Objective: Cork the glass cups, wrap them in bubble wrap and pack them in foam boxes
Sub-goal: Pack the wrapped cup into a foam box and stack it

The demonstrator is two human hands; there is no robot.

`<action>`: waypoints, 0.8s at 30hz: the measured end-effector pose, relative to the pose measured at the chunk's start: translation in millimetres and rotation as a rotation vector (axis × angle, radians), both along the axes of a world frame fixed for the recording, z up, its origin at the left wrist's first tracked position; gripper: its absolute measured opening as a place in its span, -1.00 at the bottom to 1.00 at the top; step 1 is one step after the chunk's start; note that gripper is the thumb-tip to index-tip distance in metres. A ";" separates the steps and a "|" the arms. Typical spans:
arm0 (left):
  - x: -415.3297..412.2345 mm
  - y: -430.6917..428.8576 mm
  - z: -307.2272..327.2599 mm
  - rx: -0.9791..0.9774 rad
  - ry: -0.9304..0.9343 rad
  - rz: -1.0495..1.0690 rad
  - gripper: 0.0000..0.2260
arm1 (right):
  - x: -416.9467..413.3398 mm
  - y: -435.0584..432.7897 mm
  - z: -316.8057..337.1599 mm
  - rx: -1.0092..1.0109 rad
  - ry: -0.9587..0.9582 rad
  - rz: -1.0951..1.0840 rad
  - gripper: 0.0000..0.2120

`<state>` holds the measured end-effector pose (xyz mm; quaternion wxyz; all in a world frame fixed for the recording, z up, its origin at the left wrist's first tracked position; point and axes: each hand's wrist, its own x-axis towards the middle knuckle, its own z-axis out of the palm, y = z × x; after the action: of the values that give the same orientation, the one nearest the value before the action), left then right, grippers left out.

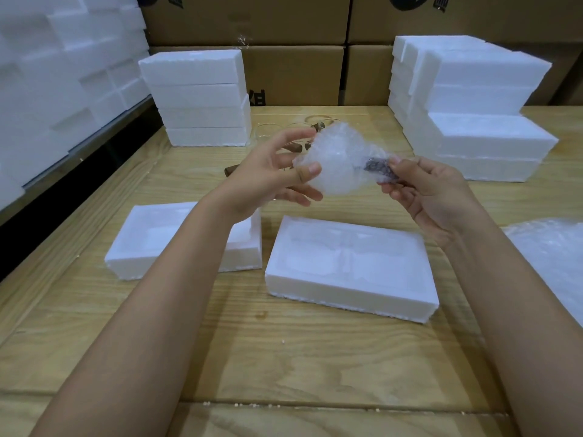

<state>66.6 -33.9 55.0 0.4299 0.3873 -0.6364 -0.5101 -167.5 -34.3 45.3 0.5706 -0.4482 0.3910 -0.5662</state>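
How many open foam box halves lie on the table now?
2. One foam half lies at the left, under the left forearm; the other sits centre-right, below the bubble-wrapped cup gripped by left hand and right hand. Stacked foam behind is not counted.

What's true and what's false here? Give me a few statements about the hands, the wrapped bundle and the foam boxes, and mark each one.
1. Both the left hand and the right hand hold the bubble-wrapped bundle. True.
2. The bundle lies inside the near foam box. False: it is held in the air above the table.
3. A left stack and a right stack of foam boxes stand at the table's far side. True.
4. The table is metal. False: it is wood.
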 end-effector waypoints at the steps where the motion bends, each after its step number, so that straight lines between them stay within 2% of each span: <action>1: 0.5 -0.3 0.0 0.023 0.042 -0.014 -0.42 | 0.1 0.3 -0.1 -0.028 -0.007 -0.004 -0.89; 3: 0.9 -0.6 0.9 0.061 0.096 -0.036 -0.41 | 0.6 1.5 0.3 -0.085 -0.013 -0.019 -0.89; 6: 0.7 0.0 5.5 0.099 0.113 -0.071 -0.51 | 1.2 3.8 0.9 -0.173 0.003 -0.020 -0.87; 11: 0.4 -0.9 6.1 0.069 0.087 0.005 -0.55 | -1.1 5.1 0.2 -0.261 0.020 0.059 -0.85; 15: 7.6 -1.9 1.2 0.041 0.071 0.009 -0.81 | -5.2 5.2 -0.4 -0.314 0.092 0.158 -0.78; 20: 17.4 -3.0 0.3 0.038 0.117 -0.085 -0.79 | -9.7 2.6 -2.5 -0.336 0.145 0.186 -0.77; 24: 17.0 -2.0 4.7 0.029 0.065 -0.041 -0.85 | -9.1 4.7 -1.7 -0.326 0.192 0.217 -0.80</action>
<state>83.6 -35.9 59.7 0.4341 0.3636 -0.6224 -0.5404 -176.6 -29.7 43.5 0.5083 -0.6259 0.2963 -0.5120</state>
